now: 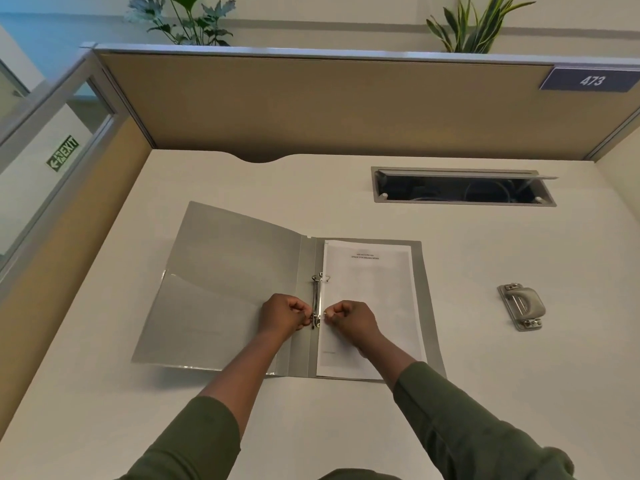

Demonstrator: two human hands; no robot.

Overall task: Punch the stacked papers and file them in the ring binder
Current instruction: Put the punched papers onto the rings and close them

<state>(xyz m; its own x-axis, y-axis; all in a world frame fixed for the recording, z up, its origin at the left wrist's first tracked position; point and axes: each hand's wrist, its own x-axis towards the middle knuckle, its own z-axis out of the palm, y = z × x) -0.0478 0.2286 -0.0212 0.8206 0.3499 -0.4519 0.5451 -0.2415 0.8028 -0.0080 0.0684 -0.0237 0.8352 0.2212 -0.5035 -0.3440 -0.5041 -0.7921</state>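
Note:
A grey ring binder (221, 271) lies open flat on the desk. A stack of white papers (370, 306) rests on its right half, its left edge threaded on the far ring (321, 277). The metal ring mechanism (316, 299) runs along the spine. My left hand (285, 315) pinches the left half of the near ring, and my right hand (349, 318) pinches the right half, both with fingers curled. The near ring is mostly hidden by my fingers. A silver hole punch (523, 306) sits on the desk to the right, apart from the binder.
A recessed cable tray (464, 187) with its lid up is set in the desk at the back right. Tan cubicle partitions (311, 105) wall the desk at the back and left. The white desk (346, 427) stretches toward me.

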